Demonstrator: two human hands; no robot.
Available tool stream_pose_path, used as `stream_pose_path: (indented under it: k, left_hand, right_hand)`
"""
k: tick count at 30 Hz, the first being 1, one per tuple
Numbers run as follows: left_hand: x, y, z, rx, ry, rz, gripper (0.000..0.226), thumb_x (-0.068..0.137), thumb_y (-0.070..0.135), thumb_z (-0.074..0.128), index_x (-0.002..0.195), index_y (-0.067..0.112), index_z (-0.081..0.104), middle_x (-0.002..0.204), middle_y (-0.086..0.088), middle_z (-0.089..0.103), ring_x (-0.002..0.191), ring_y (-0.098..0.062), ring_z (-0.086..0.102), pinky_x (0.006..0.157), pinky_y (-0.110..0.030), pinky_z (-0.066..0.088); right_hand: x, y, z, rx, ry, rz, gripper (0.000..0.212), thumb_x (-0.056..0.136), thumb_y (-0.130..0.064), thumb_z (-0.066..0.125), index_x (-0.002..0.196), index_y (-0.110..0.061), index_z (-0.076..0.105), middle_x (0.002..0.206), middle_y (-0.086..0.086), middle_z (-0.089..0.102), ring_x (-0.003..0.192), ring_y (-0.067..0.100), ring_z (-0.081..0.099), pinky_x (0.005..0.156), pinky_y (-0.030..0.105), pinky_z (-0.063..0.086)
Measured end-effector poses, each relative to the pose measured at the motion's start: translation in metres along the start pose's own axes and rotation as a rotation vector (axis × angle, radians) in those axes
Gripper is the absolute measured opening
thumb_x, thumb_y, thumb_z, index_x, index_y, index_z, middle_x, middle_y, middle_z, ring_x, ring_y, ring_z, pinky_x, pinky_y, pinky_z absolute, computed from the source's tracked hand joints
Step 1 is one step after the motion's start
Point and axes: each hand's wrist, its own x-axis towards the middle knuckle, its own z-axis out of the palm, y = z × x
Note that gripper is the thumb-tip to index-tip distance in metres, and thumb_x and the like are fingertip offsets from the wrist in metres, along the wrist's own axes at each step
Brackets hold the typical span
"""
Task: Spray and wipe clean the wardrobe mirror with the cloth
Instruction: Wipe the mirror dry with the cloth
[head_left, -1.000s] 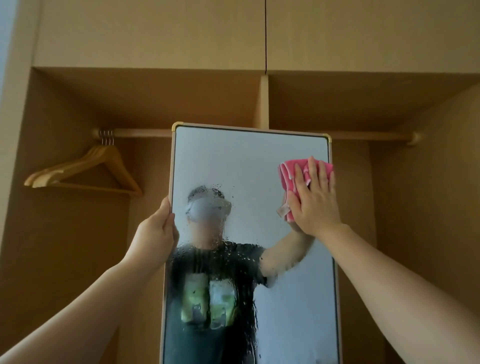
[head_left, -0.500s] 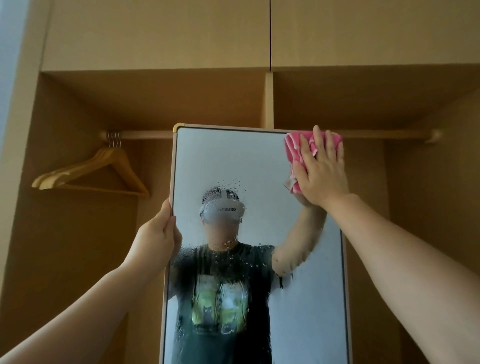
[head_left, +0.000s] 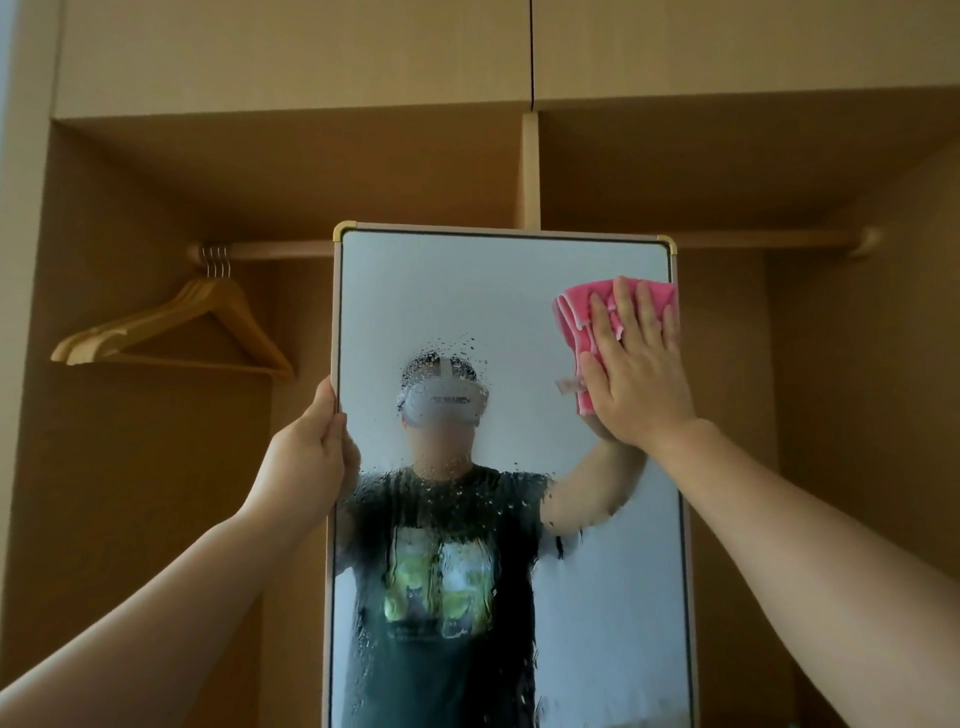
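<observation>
Both hands are working: my left hand (head_left: 311, 457) is gripping the left edge of the mirror (head_left: 467, 291) to steady it; my right hand (head_left: 639, 379), held flat, is pressing the cloth (head_left: 574, 312) on its upper right glass.

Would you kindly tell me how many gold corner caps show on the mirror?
2: one gold corner cap at the mirror's top left, another at its top right. Its bottom corners are out of view.
</observation>
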Motion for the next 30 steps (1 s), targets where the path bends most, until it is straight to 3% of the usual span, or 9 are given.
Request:
stream_pose_path:
  k: [6, 16, 23, 30]
  left_hand:
    - [0.001, -0.005, -0.003, 0.098, -0.006, 0.025, 0.038, 0.102, 0.010, 0.038, 0.140, 0.013, 0.042, 0.068, 0.010, 0.056, 0.057, 0.021, 0.055, 0.048, 0.003, 0.037]
    - [0.002, -0.006, -0.003, 0.114, -0.005, 0.029, 0.040, 0.102, 0.010, 0.038, 0.142, 0.013, 0.041, 0.066, 0.012, 0.054, 0.056, 0.022, 0.053, 0.048, 0.004, 0.036]
    - [0.001, -0.005, -0.005, 0.133, -0.030, 0.018, 0.041, 0.102, 0.013, 0.037, 0.143, 0.015, 0.037, 0.065, 0.009, 0.057, 0.056, 0.019, 0.055, 0.046, 0.002, 0.037]
    - [0.001, -0.005, -0.004, 0.095, -0.038, -0.006, 0.044, 0.102, 0.011, 0.037, 0.146, 0.017, 0.036, 0.070, 0.011, 0.052, 0.055, 0.024, 0.051, 0.047, 0.003, 0.036]
  right_hand:
    - [-0.039, -0.007, 0.012, 0.005, -0.027, -0.047, 0.068, 0.100, -0.050, 0.005, 0.156, -0.013, 0.013, 0.162, 0.018, 0.006, 0.150, 0.036, 0.000, 0.119, 0.057, 0.008]
    - [-0.078, -0.016, 0.018, -0.010, -0.029, -0.085, 0.064, 0.099, -0.045, 0.023, 0.154, -0.013, 0.021, 0.161, 0.018, 0.012, 0.149, 0.038, 0.005, 0.119, 0.058, 0.010]
    - [-0.065, -0.008, 0.014, -0.009, -0.061, -0.146, 0.064, 0.101, -0.048, 0.009, 0.154, -0.013, 0.017, 0.161, 0.017, 0.012, 0.149, 0.038, 0.004, 0.119, 0.058, 0.008]
    - [-0.013, -0.006, 0.002, -0.011, -0.037, -0.138, 0.059, 0.102, -0.046, 0.014, 0.155, -0.020, 0.008, 0.163, 0.011, 0.004, 0.150, 0.031, -0.005, 0.120, 0.055, 0.004]
